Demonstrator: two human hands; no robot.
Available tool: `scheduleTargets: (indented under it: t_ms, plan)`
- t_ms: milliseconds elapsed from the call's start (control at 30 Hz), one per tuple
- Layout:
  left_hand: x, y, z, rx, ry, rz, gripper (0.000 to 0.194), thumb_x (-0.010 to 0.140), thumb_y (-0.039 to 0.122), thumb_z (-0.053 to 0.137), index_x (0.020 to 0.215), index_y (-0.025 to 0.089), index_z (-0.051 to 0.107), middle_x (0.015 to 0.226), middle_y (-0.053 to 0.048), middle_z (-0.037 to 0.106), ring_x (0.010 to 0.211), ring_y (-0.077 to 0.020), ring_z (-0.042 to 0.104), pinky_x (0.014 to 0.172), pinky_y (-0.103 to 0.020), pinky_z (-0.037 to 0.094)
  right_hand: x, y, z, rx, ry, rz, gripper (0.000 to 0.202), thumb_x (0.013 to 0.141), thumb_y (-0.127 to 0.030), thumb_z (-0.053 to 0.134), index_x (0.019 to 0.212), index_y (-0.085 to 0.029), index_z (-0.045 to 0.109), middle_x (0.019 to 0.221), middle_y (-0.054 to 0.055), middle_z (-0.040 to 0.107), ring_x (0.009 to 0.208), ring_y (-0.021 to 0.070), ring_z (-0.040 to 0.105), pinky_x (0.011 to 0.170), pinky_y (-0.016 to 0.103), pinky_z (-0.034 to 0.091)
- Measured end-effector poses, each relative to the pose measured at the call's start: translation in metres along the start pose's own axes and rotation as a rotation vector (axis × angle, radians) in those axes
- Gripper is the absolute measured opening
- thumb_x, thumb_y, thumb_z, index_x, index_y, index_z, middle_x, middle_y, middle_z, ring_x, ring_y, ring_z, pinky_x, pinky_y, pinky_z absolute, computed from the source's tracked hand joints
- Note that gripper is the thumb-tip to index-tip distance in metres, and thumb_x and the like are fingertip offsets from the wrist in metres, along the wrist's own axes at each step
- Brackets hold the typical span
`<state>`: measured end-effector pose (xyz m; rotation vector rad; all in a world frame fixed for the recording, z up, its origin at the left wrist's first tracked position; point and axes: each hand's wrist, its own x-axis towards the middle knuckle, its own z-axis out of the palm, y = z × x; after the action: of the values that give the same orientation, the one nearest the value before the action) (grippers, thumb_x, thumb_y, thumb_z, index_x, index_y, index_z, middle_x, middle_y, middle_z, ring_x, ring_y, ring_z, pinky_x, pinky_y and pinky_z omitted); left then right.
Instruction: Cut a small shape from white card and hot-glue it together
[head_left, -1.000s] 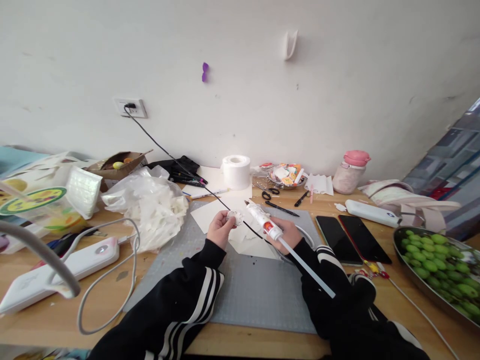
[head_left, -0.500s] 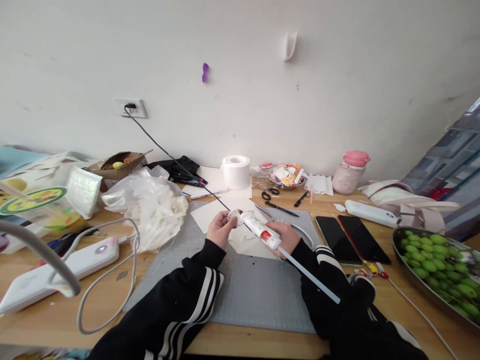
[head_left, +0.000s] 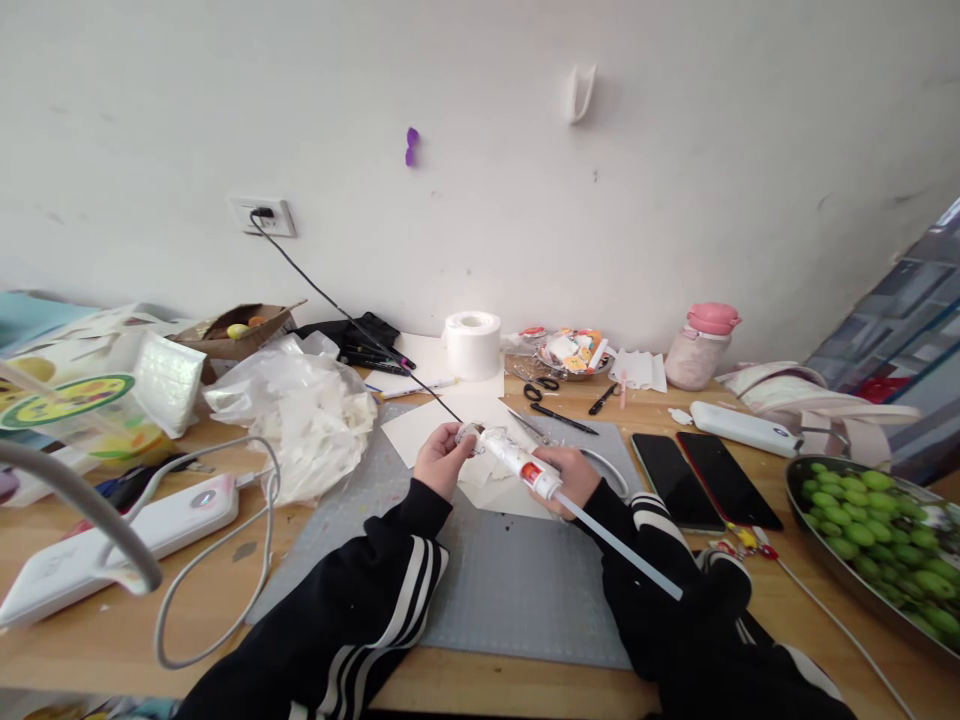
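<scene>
My right hand [head_left: 571,482] is closed around a white hot glue gun [head_left: 517,455], from whose back end a long pale glue stick [head_left: 622,550] sticks out. The gun's front end points left toward my left hand [head_left: 441,460]. Between thumb and fingers, my left hand pinches a small whitish piece [head_left: 470,434], too small to make out clearly. The gun's front sits right beside this piece; I cannot tell whether they touch. Beneath both hands lie white paper sheets [head_left: 409,430] on a grey cutting mat [head_left: 495,590].
A black cord [head_left: 322,292] runs from the wall socket [head_left: 281,218] down to my hands. Behind stand a paper roll [head_left: 472,350], scissors [head_left: 540,388] and a pen [head_left: 564,418]. Phones [head_left: 731,480] and a bowl of green fruit [head_left: 799,500] lie right; a plastic bag [head_left: 300,420] and power bank [head_left: 120,550] left.
The small piece in my left fingers and the front of the glue gun have shifted very slightly. Both hands keep their hold, and everything else stays put.
</scene>
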<state>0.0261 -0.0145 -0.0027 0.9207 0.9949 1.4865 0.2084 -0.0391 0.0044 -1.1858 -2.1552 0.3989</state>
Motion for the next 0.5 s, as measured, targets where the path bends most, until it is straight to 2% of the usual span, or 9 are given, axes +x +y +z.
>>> scheduleTargets:
  t_ms: [500]
  plan:
    - [-0.0007, 0.0012, 0.0004, 0.001, -0.003, -0.021, 0.034, 0.039, 0.033, 0.078, 0.059, 0.014, 0.057, 0.048, 0.005, 0.060, 0.046, -0.0071, 0.049, 0.050, -0.020, 0.040, -0.0021, 0.0058, 0.0025, -0.012, -0.017, 0.020, 0.011, 0.058, -0.027, 0.049, 0.059, -0.017, 0.053, 0.053, 0.004, 0.055, 0.049, 0.0155, 0.050, 0.048, 0.023, 0.033]
